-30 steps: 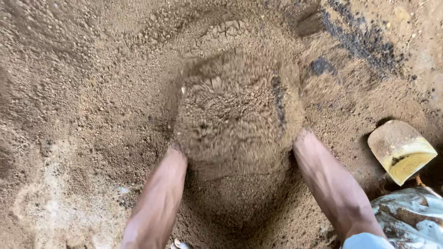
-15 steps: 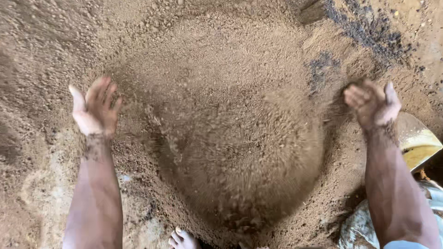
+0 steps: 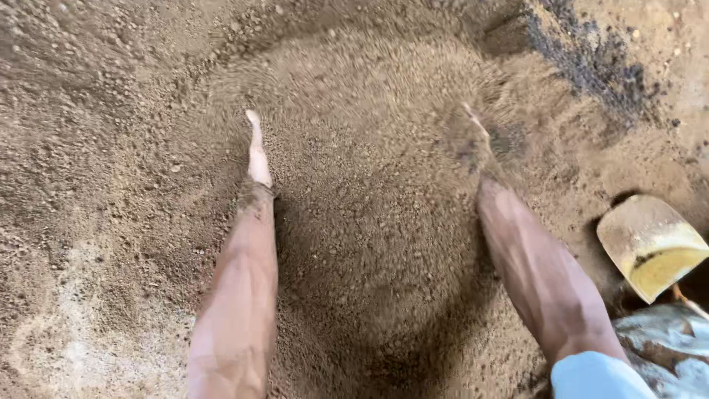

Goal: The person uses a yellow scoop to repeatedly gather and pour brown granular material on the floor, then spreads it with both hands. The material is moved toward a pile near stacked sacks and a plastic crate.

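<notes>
1. A loose brown heap of sandy, crumbly soil (image 3: 369, 222) is seen from above; it lies between the two hands and spreads around them on all sides.
2. The left hand (image 3: 256, 159) is held edge-on with fingers stretched straight and close together, flat and holding nothing; its lower edge is pressed into the soil at the heap's left side.
3. The right hand (image 3: 473, 144) is dug into the soil on the heap's right side and is mostly covered with dirt and blurred; whether its fingers are spread or curled cannot be told.
4. Both bare forearms are angled inward toward the heap, with a hollow of darker soil between them, nearer the body than the hands.
5. A yellowish, dirt-caked shovel blade (image 3: 651, 244) is lying to the right of the right hand, well apart from it, beside the forearm.
6. A crumpled grey plastic sheet (image 3: 665, 347) is seen below the blade, just beside the right arm's light blue sleeve (image 3: 594, 377).
7. A dark grit patch (image 3: 591, 59) lies beyond the right hand.
</notes>
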